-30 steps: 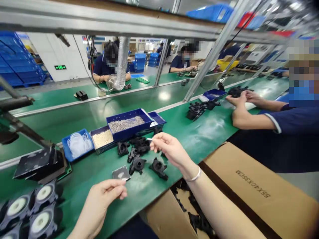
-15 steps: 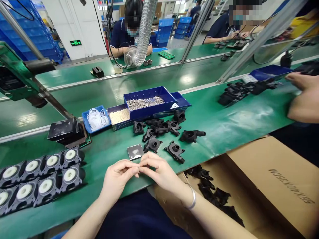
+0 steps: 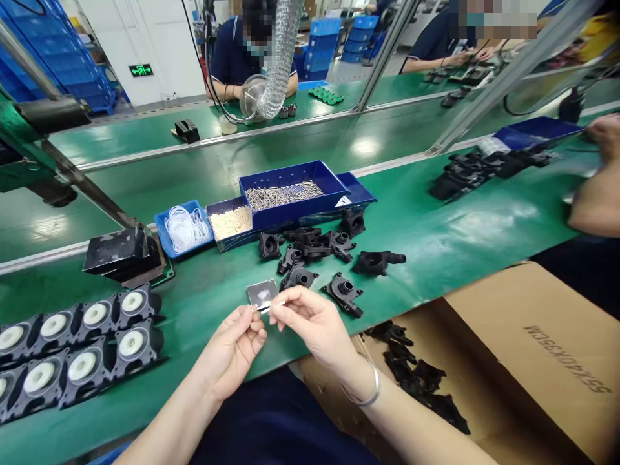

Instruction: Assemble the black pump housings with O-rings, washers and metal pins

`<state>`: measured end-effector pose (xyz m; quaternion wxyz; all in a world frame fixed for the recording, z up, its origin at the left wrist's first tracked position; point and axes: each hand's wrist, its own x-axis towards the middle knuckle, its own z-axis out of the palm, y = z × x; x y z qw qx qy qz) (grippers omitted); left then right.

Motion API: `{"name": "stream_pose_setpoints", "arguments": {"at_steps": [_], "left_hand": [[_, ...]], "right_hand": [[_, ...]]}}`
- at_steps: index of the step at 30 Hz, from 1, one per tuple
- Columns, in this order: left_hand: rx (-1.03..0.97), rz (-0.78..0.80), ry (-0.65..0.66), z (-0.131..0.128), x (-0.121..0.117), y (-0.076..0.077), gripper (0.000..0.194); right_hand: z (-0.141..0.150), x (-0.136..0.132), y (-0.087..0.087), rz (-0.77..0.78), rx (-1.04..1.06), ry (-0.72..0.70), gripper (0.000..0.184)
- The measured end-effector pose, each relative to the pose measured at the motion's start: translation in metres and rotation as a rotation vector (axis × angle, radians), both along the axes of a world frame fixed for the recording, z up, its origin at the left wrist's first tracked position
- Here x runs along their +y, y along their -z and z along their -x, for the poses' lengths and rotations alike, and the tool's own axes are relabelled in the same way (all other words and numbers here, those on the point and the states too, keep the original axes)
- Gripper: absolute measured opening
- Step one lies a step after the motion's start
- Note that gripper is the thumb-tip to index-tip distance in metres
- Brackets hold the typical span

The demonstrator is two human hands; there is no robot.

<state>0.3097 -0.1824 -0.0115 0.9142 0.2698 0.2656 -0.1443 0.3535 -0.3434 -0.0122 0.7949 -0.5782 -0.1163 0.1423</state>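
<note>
The long green counter [image 3: 436, 239] runs across in front of you, so all your parts lie within easy reach. To your right, an open cardboard box [image 3: 523, 349] sits low beside the counter — dark parts lie in it, but the flap and your arm hide most of them. On your left, black round housings with white middles [image 3: 82, 349] stand in neat rows, and the row is cut off at the edge of the view. Further back are the blue trays: one with metal pins [image 3: 283, 194], one with pale little bits [image 3: 231, 223], and one with clear rings [image 3: 184, 227]. They sit just behind a loose heap of black plastic parts [image 3: 314, 248], near your hands.

Right by your fingers lies a small grey square plate [image 3: 261, 292] with a white smear on it. You hold your left hand [image 3: 237, 352] and right hand [image 3: 310, 323] close together over the counter edge. Both are pinched shut on a thin little pin [image 3: 272, 306] — one hand at each end, so it stays steady. The pin is so small that you cannot tell what it is made of.

A co-worker's arm [image 3: 595, 194] shows at the far right, mostly cut off.
</note>
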Motion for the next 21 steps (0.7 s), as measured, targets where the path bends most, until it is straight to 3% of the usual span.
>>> {"name": "stream_pose_setpoints", "arguments": {"at_steps": [3,10,21], "left_hand": [[-0.018,0.009,0.02,-0.0013,-0.0035,-0.0014,0.008],[0.041,-0.024,-0.006,-0.004,-0.0042,-0.0018,0.014],[0.057,-0.019,-0.015,-0.005,0.0011,-0.0002,0.016]], "right_hand": [[0.0043,0.004,0.003,0.076,-0.049,0.012,0.01],[0.0065,0.0053,0.0091,0.31,-0.382,0.162,0.004],[0.0049,0.0051,0.0077,0.295,-0.372,0.168,0.01]]}}
